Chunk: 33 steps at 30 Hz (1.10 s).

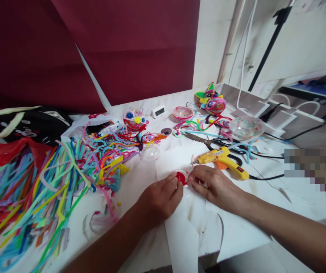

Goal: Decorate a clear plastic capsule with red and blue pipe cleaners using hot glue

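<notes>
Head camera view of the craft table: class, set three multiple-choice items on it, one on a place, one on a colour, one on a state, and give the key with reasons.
1. Where does the yellow plastic glue gun lie?
A. just beyond the right hand
B. on the pile of pipe cleaners
C. on the red bag

2. What colour is the small round piece between the two hands?
A. green
B. red
C. white

3. How do the hands meet that piece?
A. only the left hand touches it
B. neither touches it
C. fingertips of both pinch it

Key: 1 A, the gun rests on the white table just past the right hand. 2 B, it shows bright red. 3 C, the left hand and the right hand close on it from either side.
</notes>
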Available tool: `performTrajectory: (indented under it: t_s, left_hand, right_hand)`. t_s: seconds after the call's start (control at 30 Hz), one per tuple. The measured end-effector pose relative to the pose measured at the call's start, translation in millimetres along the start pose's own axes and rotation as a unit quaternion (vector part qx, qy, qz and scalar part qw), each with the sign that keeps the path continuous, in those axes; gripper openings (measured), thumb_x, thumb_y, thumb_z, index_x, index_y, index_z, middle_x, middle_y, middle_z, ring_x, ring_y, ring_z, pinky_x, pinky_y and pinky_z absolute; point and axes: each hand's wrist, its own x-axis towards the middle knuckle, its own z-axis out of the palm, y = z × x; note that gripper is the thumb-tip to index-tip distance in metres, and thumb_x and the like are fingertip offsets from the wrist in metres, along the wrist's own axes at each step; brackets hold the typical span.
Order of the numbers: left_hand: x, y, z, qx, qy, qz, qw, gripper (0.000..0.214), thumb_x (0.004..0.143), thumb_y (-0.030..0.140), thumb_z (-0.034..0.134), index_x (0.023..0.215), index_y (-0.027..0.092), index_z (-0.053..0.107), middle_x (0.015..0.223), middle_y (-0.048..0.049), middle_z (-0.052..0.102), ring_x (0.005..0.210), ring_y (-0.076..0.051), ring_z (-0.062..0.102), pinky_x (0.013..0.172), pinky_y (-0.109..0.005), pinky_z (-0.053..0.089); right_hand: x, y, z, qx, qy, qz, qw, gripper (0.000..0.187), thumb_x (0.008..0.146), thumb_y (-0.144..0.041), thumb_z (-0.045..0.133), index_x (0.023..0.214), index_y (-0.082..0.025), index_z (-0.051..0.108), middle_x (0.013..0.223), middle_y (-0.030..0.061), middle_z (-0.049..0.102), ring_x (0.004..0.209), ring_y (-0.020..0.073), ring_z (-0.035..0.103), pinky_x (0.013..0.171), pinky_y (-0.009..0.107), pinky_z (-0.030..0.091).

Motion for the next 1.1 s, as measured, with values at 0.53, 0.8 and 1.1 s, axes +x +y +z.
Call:
performTrajectory:
  t_s: [0.53, 0.8, 1.1]
  left_hand:
    - [3, -2, -7.8, -0.040, -0.036, -0.013, 0.998, 0.022, 0.091, 0.010, 0.047, 0.109, 0.006, 0.058, 0.102, -0.0185, 0.067, 0.114, -0.026, 0.059, 0.088, -0.036, 0.057]
    - [6, 0, -11.7, -0.047, -0.041, -0.023, 0.998, 0.021, 0.089, 0.009, 0.049, 0.107, 0.004, 0.059, 0.101, -0.0198, 0.067, 0.113, -0.027, 0.059, 0.087, -0.036, 0.058]
    - [7, -3, -9.2, -0.084, -0.029, -0.037, 0.995, 0.022, 0.088, 0.010, 0.052, 0.107, 0.004, 0.059, 0.103, -0.0196, 0.066, 0.109, -0.026, 0.062, 0.087, -0.035, 0.058]
  right_hand:
    - [13, 3, -5, -0.083, -0.038, -0.036, 0.995, 0.021, 0.093, -0.023, 0.041, 0.086, -0.015, 0.059, 0.080, 0.0069, 0.060, 0.074, 0.0166, 0.055, 0.067, 0.030, 0.042]
    - [26, 1, -19, -0.124, -0.068, -0.070, 0.987, 0.008, 0.088, -0.019, 0.052, 0.088, -0.014, 0.059, 0.084, 0.0066, 0.060, 0.077, 0.0169, 0.055, 0.069, 0.030, 0.042]
    - [54, 9, -33, -0.024, -0.181, -0.194, 0.964, 0.012, 0.088, -0.015, 0.054, 0.093, -0.018, 0.065, 0.090, 0.0044, 0.064, 0.089, 0.0148, 0.059, 0.075, 0.027, 0.043]
